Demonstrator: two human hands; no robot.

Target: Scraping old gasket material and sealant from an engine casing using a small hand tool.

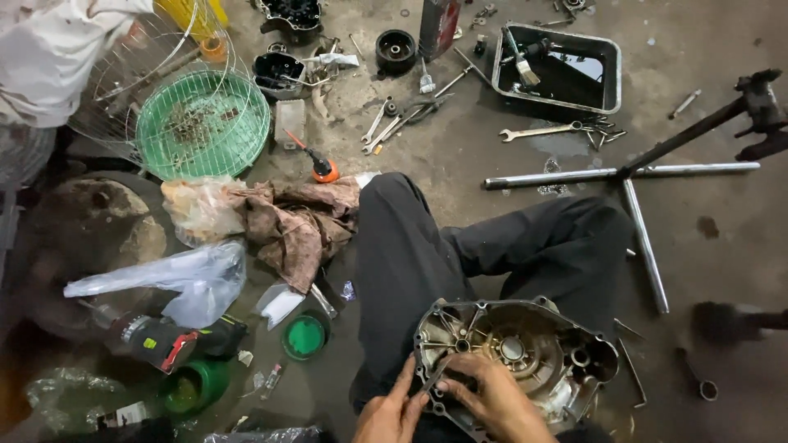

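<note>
My left hand (392, 414) and right hand (492, 402) both rest on the near rim of the engine cover (513, 361), which sits on my lap, hollow side up. My fingers (455, 384) pinch a thin dark strip, probably a gasket, at the rim; neither hand is clenched around the cover itself. The cover looks like cast metal: heavy, stiff, likely oily, so I'd grip it by the thick outer rim or bolt lugs, not the inner ribs. The strip seems flimsy and easy to tear. Further out on the floor (460, 156) lie a rag (291, 221), wrenches (390, 123), an oil tray (611, 66) and a green fan guard (201, 123).
</note>
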